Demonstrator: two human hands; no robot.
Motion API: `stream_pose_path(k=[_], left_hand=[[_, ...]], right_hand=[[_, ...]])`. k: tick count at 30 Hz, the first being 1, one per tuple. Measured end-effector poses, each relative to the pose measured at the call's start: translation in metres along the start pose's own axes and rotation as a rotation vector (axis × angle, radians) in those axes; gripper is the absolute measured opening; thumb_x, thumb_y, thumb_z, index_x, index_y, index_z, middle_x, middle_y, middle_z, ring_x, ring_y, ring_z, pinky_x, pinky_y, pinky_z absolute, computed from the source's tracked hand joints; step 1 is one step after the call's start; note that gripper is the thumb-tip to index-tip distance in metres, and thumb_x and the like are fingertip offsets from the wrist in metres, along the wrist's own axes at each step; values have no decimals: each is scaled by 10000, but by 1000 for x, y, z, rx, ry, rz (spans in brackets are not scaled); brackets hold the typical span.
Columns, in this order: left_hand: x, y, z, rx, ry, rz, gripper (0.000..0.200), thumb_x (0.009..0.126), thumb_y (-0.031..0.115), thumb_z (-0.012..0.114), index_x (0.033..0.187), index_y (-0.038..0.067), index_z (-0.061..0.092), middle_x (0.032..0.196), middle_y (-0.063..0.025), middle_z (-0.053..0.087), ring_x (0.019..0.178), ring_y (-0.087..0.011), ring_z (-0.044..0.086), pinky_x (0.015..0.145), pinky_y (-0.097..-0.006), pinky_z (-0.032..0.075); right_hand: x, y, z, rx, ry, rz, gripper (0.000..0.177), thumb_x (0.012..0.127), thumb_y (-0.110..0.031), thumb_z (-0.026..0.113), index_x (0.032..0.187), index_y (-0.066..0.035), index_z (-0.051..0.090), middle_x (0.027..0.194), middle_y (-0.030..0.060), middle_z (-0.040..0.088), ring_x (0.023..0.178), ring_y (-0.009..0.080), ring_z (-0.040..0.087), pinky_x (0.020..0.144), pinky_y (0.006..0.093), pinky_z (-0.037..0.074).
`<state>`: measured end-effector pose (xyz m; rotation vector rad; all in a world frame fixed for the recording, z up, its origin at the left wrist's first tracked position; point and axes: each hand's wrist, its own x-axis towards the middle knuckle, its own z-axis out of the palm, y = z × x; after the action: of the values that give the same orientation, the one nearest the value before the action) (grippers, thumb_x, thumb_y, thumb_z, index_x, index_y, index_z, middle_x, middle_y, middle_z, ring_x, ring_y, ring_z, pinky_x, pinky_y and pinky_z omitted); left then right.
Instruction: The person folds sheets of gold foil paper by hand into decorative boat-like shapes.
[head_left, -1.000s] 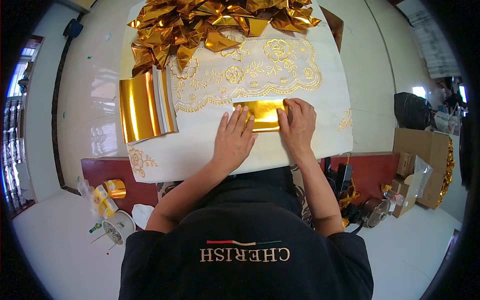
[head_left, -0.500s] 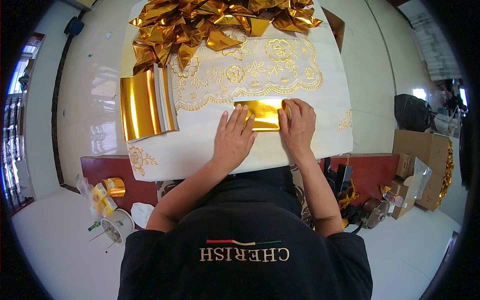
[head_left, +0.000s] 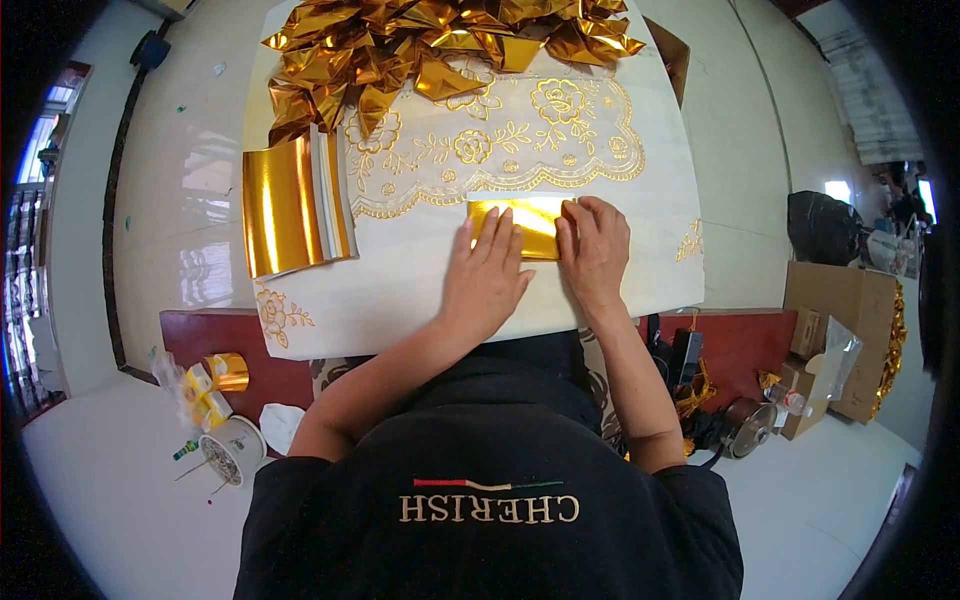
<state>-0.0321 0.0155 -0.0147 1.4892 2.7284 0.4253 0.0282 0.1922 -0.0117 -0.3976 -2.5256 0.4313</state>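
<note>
A shiny gold foil sheet, folded or layered with a pale edge along its far side, lies flat on the white tablecloth. My left hand rests on the foil's left part, fingers stretched out and the thumb apart. At the right end, my right hand has its fingers curled and pinches the foil's edge. Left of my hands lies a stack of larger gold foil sheets, curved, with pale edges. Folded gold foil pieces are heaped along the far side of the table.
Gold flower embroidery decorates the cloth. A red wooden bench stands near the table's front edge. At left are a white tub and a gold ribbon roll. Cardboard boxes and a black bag sit at right.
My left hand has slid a little to the right across the foil, its fingers now closer together. My right hand stays at the foil's right end, almost unmoved.
</note>
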Motion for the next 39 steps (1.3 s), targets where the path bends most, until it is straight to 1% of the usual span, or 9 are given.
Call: stream_pose_path(k=[2, 5, 6, 9, 10, 19, 25, 31, 39], left_hand=[[6, 8, 0, -17, -25, 36, 642, 935, 406, 608, 1419, 2, 488, 1553, -200, 369, 1483, -332, 279, 1196, -558, 181], [14, 17, 3, -65, -31, 98, 640, 934, 414, 607, 1413, 4, 496, 1557, -208, 358, 1486, -346, 269, 1197, -555, 182], [16, 18, 4, -70, -55, 111, 659, 936, 427, 601, 1433, 12, 479, 1563, -215, 346, 1490, -356, 255, 1199, -552, 182], [18, 17, 8, -90, -54, 111, 692, 936, 446, 596, 1458, 15, 452, 1571, -214, 334, 1495, -360, 243, 1202, -549, 181], [18, 16, 8, -83, -81, 109, 715, 936, 465, 591, 1476, 23, 432, 1576, -207, 330, 1498, -359, 235, 1199, -559, 185], [17, 14, 10, -97, -58, 107, 739, 912, 485, 618, 1474, 41, 437, 1576, -192, 331, 1498, -352, 232, 1172, -618, 201], [17, 12, 9, -93, -47, 114, 738, 907, 492, 620, 1468, 45, 446, 1573, -185, 336, 1502, -337, 225, 1169, -621, 205], [18, 13, 8, -69, -94, 106, 736, 907, 503, 617, 1470, 58, 453, 1585, -176, 322, 1505, -331, 218, 1173, -617, 196], [19, 11, 10, -68, -99, 103, 752, 907, 529, 606, 1480, 70, 440, 1597, -153, 313, 1513, -323, 200, 1179, -617, 178]], right_hand=[[0, 0, 0, -6, -5, -7, 246, 862, -147, 697, 1090, -63, 659, 1118, 123, 619, 1045, 319, 580, 910, 447, 444], [-1, 2, 2, -14, -6, -20, 240, 865, -146, 691, 1087, -63, 657, 1131, 124, 619, 1060, 321, 580, 921, 449, 443], [0, 1, 2, -12, -9, -15, 240, 866, -145, 690, 1088, -62, 656, 1137, 126, 618, 1065, 322, 580, 925, 449, 442], [-1, -1, 1, -6, -13, -7, 243, 867, -141, 686, 1093, -57, 651, 1152, 131, 614, 1078, 324, 580, 935, 449, 441], [-2, -1, 1, -4, -12, -9, 247, 867, -139, 685, 1097, -54, 649, 1155, 133, 612, 1081, 324, 580, 936, 449, 441], [-3, -1, 1, -12, -13, -24, 267, 869, -128, 677, 1120, -46, 635, 1166, 142, 609, 1089, 331, 578, 946, 454, 440], [-2, -1, 1, -13, -20, -22, 272, 866, -121, 674, 1125, -47, 631, 1175, 145, 607, 1088, 338, 579, 942, 458, 445], [-3, -1, 0, 13, -17, -29, 280, 862, -112, 672, 1129, -39, 627, 1186, 152, 600, 1104, 348, 577, 946, 465, 452], [-5, 0, -1, 32, -12, -32, 285, 865, -105, 666, 1135, -22, 626, 1209, 160, 591, 1123, 359, 571, 960, 467, 451]])
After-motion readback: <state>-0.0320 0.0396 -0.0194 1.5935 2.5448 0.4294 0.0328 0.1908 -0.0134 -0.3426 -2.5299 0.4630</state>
